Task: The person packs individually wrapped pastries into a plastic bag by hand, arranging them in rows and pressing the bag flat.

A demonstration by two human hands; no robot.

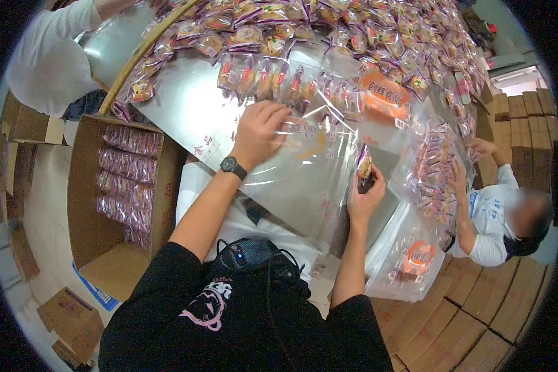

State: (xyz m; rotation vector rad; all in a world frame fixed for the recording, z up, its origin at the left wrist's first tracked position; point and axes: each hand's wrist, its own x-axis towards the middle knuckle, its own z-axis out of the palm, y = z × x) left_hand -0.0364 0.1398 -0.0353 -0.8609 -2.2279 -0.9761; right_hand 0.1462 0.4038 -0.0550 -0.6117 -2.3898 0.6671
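A clear printed plastic bag (291,180) lies on the metal table, with a row of wrapped snack packs (270,80) at its far end. My left hand (260,133), a watch on its wrist, rests on the bag just short of that row; its fingers are bent together, and what they grip is too small to make out. To the right, my right hand (367,191) is closed around one wrapped snack (364,162), held upright over the bag's right edge.
Many loose packs (409,37) cover the table's far side. An open carton (87,186) with stacked packs stands left. At right, a co-worker (502,214) touches a filled bag (434,167). Another person's sleeve (46,56) shows upper left. Cartons (471,297) line the lower right.
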